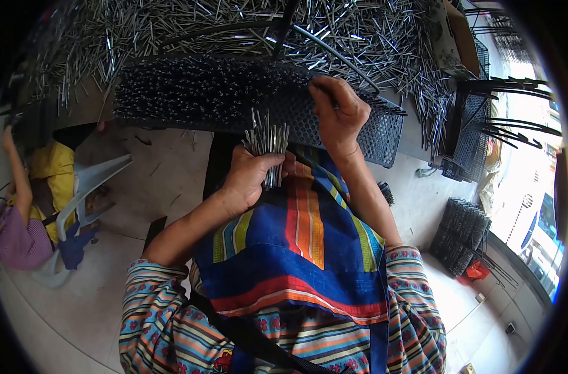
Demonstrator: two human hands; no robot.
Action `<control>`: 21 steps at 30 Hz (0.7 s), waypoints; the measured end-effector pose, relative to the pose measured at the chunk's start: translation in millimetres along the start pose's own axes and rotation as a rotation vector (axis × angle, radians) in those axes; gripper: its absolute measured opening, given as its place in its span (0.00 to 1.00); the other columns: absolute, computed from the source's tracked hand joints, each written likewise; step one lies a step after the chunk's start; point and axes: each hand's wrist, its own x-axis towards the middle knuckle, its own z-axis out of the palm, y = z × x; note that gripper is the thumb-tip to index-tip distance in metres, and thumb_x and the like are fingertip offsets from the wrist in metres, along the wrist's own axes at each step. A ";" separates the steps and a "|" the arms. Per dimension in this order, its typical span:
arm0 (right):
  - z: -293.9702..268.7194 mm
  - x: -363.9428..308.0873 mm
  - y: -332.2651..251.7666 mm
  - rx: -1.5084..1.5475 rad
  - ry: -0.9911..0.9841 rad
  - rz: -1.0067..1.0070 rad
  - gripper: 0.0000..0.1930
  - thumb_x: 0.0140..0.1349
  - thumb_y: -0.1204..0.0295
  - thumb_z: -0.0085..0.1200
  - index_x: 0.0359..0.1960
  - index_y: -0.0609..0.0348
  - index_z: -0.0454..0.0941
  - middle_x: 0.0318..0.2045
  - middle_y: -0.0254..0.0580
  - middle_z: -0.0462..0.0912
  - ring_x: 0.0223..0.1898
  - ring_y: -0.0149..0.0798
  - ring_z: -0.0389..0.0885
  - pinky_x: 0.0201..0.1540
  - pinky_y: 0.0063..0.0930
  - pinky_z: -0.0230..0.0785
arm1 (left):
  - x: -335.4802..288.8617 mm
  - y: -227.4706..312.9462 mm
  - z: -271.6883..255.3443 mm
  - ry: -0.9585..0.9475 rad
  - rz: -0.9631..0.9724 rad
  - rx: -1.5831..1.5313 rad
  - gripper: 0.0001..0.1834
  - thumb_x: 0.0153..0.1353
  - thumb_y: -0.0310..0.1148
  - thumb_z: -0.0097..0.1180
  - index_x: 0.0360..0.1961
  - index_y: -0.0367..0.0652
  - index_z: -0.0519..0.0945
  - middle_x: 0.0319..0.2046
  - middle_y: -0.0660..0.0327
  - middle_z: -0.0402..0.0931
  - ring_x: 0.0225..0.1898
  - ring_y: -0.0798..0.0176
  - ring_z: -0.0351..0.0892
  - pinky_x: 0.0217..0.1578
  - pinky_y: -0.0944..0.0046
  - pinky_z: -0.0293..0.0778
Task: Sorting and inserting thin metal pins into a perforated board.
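Observation:
My left hand (249, 177) is closed round a bundle of thin silvery metal strips (268, 134), which stand upright in the fist over my lap. In front lies a long black tray (383, 138) pierced with rows of small holes. Many dark, thin pieces (178, 90) stand upright and close together in its left and middle parts; bare holes show toward the right. My right hand (343, 115) is above that right part, thumb and fingertips pinched together. Whatever may be between those fingertips cannot be made out.
Beyond the tray spreads a heap of loose metal strips (371, 37). A cardboard box (458, 37) and black racks (471, 124) stand at the right. Stacked black mesh pieces (461, 234) rest on the floor. Another person (28, 212) sits at the left by a pale plastic chair (84, 199).

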 end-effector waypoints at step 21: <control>-15.7 -25.3 -18.4 -0.385 -0.313 0.094 0.13 0.50 0.73 0.64 0.38 0.62 0.82 0.27 0.38 0.79 0.24 0.34 0.78 0.29 0.22 0.69 | 1.3 4.2 -4.1 -0.110 -0.037 -0.166 0.08 0.55 0.17 0.53 0.37 0.30 0.79 0.28 0.50 0.82 0.28 0.55 0.85 0.30 0.64 0.80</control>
